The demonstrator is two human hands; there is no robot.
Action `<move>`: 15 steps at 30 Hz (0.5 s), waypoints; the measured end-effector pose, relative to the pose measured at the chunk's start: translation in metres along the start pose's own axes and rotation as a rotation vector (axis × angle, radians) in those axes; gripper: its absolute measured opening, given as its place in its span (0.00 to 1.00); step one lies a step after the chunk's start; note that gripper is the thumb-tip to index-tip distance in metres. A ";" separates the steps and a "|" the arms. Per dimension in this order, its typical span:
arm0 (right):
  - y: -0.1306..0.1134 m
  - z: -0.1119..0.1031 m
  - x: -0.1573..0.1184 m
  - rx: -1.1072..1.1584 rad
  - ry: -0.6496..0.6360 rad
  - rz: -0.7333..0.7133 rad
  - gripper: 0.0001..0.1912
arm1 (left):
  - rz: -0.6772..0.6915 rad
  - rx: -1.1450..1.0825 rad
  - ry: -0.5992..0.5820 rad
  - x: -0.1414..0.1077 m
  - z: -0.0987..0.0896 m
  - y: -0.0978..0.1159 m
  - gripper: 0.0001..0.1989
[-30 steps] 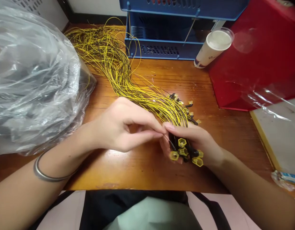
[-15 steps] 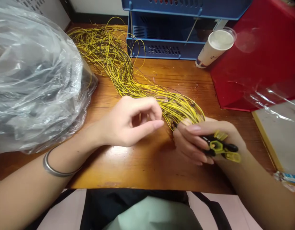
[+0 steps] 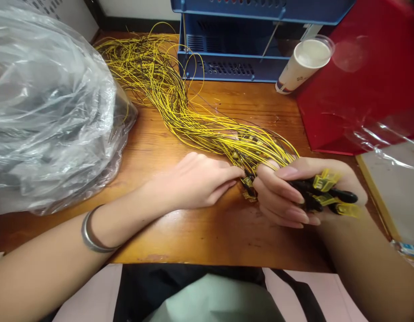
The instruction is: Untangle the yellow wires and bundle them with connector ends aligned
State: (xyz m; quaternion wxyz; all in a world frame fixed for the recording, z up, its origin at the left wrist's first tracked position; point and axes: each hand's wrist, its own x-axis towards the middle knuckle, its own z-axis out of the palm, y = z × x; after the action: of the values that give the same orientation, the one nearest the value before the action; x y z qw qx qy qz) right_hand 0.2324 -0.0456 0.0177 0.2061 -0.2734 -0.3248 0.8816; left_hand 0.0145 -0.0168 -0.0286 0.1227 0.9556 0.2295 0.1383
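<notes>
A long bundle of thin yellow and black wires runs across the wooden table from the back left towards my right hand. That hand is closed around several wire ends, and their black sleeves and clear yellow connectors stick out past its thumb side. More yellow connectors hang just left of its fingers. My left hand reaches in palm down, its fingers closed together, fingertips at one of these black-sleeved ends. What the left fingertips pinch is partly hidden.
A large clear plastic bag fills the left side. Behind the wires stands a blue tiered tray rack. A paper cup leans near a red box at right. The wooden table's front edge lies before my lap.
My left hand has moved right and its curled, parted fingers have closed at the wire ends. My right hand, still holding its connectors, has shifted slightly right.
</notes>
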 end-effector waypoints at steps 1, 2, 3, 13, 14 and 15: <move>0.000 -0.001 -0.001 0.007 0.007 -0.015 0.14 | -0.001 0.014 -0.004 0.000 0.000 0.000 0.10; 0.000 -0.001 -0.001 0.006 0.018 -0.028 0.15 | 0.000 0.017 -0.007 0.000 0.000 -0.001 0.10; 0.000 -0.002 -0.002 -0.003 0.030 -0.040 0.16 | 0.004 0.009 -0.009 -0.001 0.000 -0.002 0.09; 0.003 0.001 0.002 -0.123 0.084 -0.006 0.15 | 0.028 -0.095 -0.040 -0.004 -0.010 -0.012 0.13; 0.003 0.001 0.003 -0.101 0.081 -0.011 0.15 | 0.034 -0.094 -0.042 -0.004 -0.010 -0.013 0.13; 0.003 0.000 0.003 -0.083 0.078 -0.015 0.15 | 0.038 -0.101 -0.046 -0.004 -0.010 -0.013 0.12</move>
State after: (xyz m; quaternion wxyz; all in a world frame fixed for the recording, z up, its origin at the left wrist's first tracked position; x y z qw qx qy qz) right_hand 0.2294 -0.0465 0.0143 0.2135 -0.3134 -0.3547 0.8546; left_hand 0.0022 -0.0058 -0.0236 0.1734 0.9553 0.2009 0.1300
